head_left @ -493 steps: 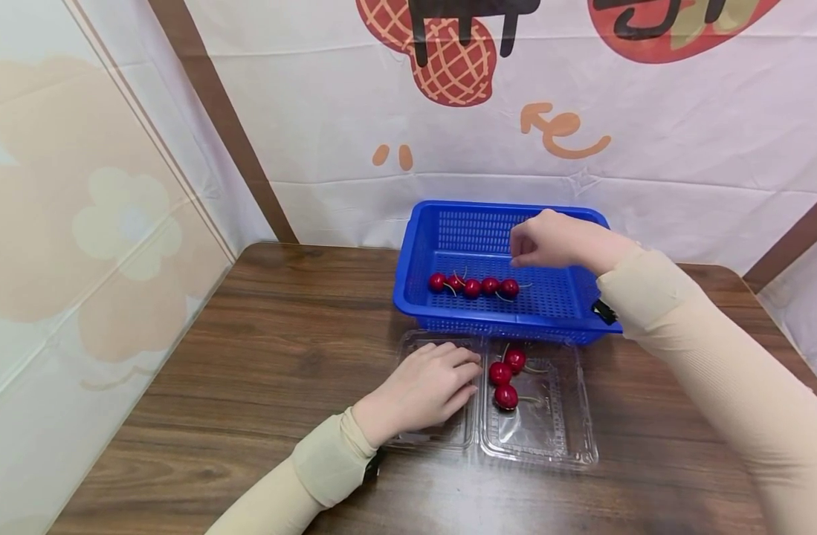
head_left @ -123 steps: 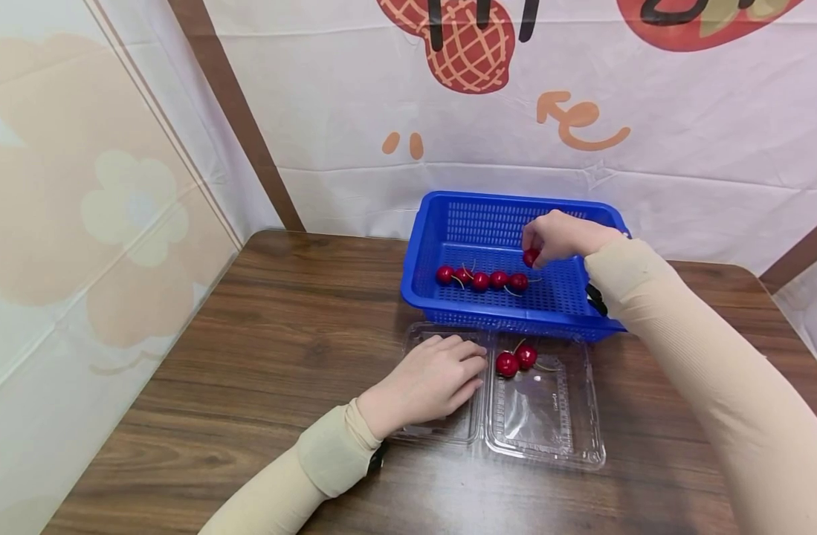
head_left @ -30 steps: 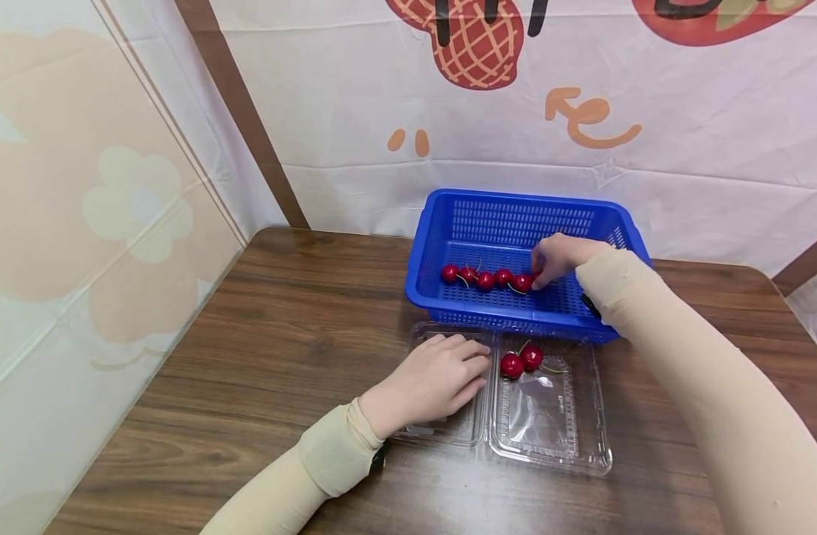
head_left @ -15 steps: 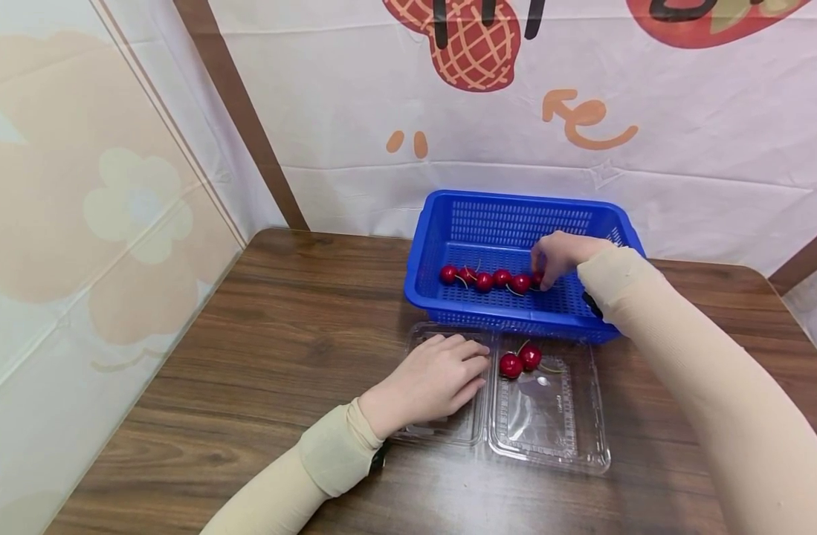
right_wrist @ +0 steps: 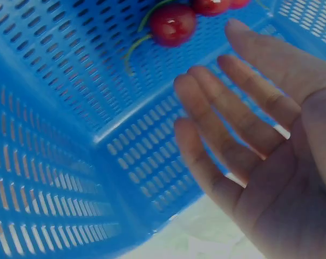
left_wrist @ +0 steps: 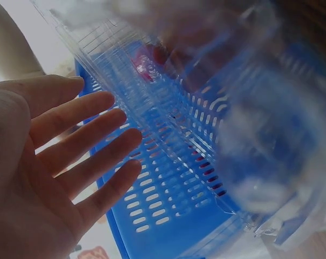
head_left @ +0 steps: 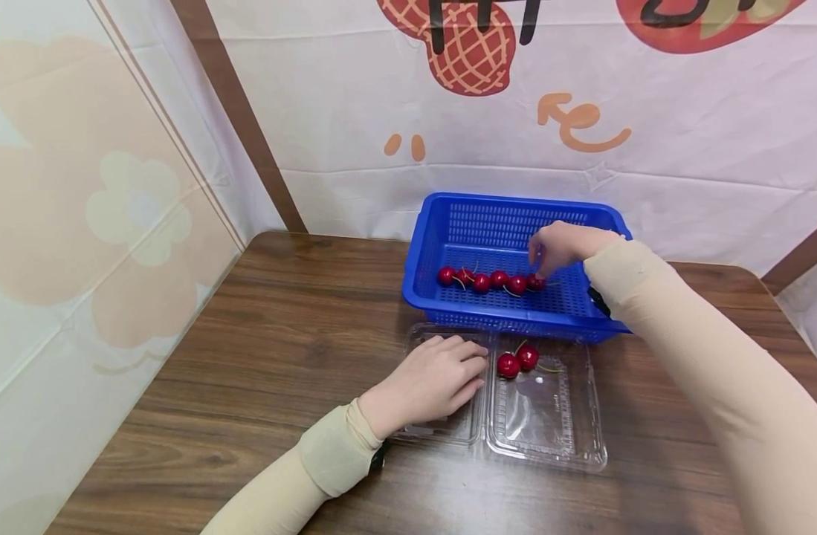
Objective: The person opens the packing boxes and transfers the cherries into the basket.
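Several red cherries with green stems form a row on the floor of a blue plastic basket [head_left: 515, 325]. Just above the cherry at the right end [head_left: 534, 282], my right hand [head_left: 560, 247] hovers inside the basket; the right wrist view shows its fingers [right_wrist: 225, 129] loosely extended, holding nothing. A clear plastic clamshell box [head_left: 535, 438] lies opened flat in front of the basket. My left hand [head_left: 435, 379] rests over its left half, fingers relaxed and nearly straight. Two cherries [head_left: 517, 362] sit near the back left of the right half.
The brown wooden table [head_left: 281, 357] carries the box and basket. A printed cloth [head_left: 328, 111] hangs upright right behind the basket, and a pale flowered panel [head_left: 100, 223] borders the table's left side.
One cherry has gone from the clamshell box to the right end of the basket row. My right hand carried it there, let go and has risen slightly. My left hand stays put.
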`<state>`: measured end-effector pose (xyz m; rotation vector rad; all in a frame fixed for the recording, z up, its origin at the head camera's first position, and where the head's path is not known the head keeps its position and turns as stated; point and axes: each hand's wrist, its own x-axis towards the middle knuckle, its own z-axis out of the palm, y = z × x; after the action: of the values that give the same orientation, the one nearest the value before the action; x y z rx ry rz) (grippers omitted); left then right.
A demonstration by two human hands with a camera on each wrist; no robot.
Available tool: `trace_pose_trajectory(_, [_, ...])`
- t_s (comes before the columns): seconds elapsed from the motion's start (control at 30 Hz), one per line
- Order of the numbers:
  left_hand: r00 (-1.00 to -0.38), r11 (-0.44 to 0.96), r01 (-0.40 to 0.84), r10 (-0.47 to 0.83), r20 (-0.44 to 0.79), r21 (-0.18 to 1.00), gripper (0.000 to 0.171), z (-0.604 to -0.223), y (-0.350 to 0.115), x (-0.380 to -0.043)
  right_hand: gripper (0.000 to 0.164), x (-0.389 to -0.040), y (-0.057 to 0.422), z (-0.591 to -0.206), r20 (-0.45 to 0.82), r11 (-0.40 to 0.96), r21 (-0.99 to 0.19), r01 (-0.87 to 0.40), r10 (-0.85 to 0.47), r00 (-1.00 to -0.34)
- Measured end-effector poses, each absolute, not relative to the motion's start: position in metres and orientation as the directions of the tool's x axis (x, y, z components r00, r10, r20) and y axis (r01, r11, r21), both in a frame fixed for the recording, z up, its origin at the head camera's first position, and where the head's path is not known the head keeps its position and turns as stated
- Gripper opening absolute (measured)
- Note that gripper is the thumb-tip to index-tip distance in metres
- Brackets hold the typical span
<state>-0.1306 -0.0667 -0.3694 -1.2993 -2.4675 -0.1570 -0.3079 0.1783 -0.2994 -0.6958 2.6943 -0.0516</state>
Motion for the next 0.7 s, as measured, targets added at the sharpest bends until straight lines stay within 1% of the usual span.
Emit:
trace_pose_trajectory(0.13, [-0.519, 0.573, 0.817, 0.777, 0.356, -0.061, 0.021, -0.369, -0.066, -0.13, 0.026, -0.305, 0.179, -0.291, -0.298, 0.864, -0.116, -0.489, -0.5, -0.813])
trace_pose_trajectory(0.37, [-0.516, 0.571, 0.819, 0.777, 0.36, -0.06, 0.022, -0.37, -0.066, -0.13, 0.021, -0.297, 0.179, -0.278, -0.263, 0.859, -0.104, -0.502, -0.51, -0.819])
trace_pose_trajectory(0.7, [-0.517, 0.568, 0.821, 0.778, 0.358, -0.05, 0.022, -0.371, -0.065, -0.13, 0.011, -0.279, 0.178, -0.263, -0.138, 0.778, -0.127, -0.615, -0.628, -0.766])
